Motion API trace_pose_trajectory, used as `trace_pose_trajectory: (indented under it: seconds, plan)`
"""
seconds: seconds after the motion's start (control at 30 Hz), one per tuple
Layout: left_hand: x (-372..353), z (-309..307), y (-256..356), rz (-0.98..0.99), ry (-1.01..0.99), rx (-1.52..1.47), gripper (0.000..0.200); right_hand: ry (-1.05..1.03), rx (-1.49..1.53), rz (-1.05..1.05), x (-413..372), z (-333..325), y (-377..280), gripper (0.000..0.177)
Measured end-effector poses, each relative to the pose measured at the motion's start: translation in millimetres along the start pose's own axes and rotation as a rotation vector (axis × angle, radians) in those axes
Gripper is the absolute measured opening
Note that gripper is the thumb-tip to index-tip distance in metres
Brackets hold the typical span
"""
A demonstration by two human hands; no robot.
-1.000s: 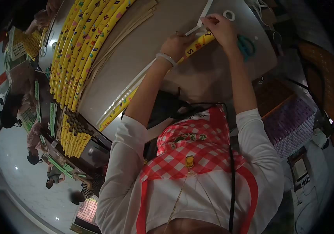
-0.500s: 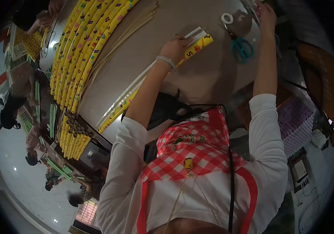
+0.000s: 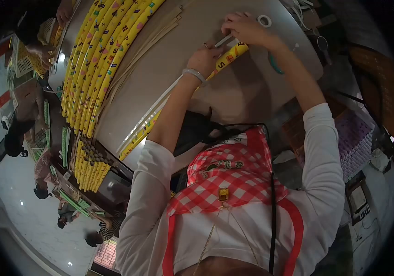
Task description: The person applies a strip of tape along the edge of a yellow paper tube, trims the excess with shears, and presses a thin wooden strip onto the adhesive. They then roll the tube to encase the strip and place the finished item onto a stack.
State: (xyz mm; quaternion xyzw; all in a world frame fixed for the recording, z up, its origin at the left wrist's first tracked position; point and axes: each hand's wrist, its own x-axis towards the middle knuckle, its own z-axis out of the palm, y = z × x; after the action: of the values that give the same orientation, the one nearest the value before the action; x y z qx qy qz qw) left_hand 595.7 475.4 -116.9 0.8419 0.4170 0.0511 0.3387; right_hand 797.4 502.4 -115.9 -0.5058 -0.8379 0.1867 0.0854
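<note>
My left hand [image 3: 203,60] is closed around a long flat white strip [image 3: 157,103], pressing it alongside a yellow printed tube [image 3: 230,56] that lies slantwise on the table. Above the tube's far end, my right hand [image 3: 246,30] has its fingers bent together at the tip of the strip. Whether it also pinches a small piece there is hidden by the fingers. A white tape roll [image 3: 264,21] lies just beyond my right hand. Under my right forearm, part of a teal scissors handle [image 3: 275,63] shows.
Many yellow printed tubes [image 3: 109,55] lie in a row at the left, beside thin tan strips [image 3: 148,43]. A black bag [image 3: 192,131] rests at the near edge. Stacked tube ends [image 3: 91,156] and other people are further left. A purple-and-white basket [image 3: 353,142] stands right.
My right hand has come from the table's far right edge leftward to the end of the strip. My forearm now covers most of the scissors. My left hand stays nearly where it was.
</note>
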Motion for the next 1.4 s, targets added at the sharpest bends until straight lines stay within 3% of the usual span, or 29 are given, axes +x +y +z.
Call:
trace_pose_trajectory:
  seconds: [0.4, 0.53, 0.63, 0.8, 0.9, 1.03, 1.1, 1.17, 1.23, 1.3, 1.4]
  plan:
    - [0, 0, 1, -0.008, -0.007, 0.032, 0.027, -0.353, -0.110, -0.124, 18, -33, 5, 0.017]
    - [1, -1, 2, -0.005, 0.038, -0.040, 0.026, -0.285, -0.068, -0.058, 19, -29, 5, 0.017]
    - [0, 1, 0, 0.033, 0.069, -0.025, 0.025, -0.326, 0.002, -0.131, 17, -32, 2, 0.016]
    - [1, 4, -4, 0.040, 0.057, -0.023, 0.024, -0.200, -0.031, 0.034, 11, -6, 17, 0.018]
    - [-2, 4, -2, 0.045, 0.125, -0.076, 0.023, -0.246, 0.016, 0.171, 12, -45, -20, 0.019]
    - [-1, -3, 3, 0.010, 0.059, -0.050, 0.021, -0.208, 0.046, 0.301, 6, -34, -14, 0.020]
    - [1, -6, 6, 0.033, 0.067, -0.009, 0.021, -0.178, 0.181, 0.356, 4, -15, 0, 0.019]
    - [3, -9, 4, -0.008, -0.049, -0.070, 0.020, -0.199, 0.247, 0.398, 7, -5, 8, 0.018]
    - [2, -9, 4, -0.011, -0.010, -0.076, 0.020, -0.219, 0.322, 0.445, 12, -4, 5, 0.017]
    - [4, -5, 6, -0.007, 0.031, -0.091, 0.020, -0.412, 0.483, 0.547, 18, -7, 8, 0.014]
    - [1, -2, 2, -0.041, 0.006, -0.067, 0.021, -0.453, 0.642, 0.358, 18, 0, 26, 0.013]
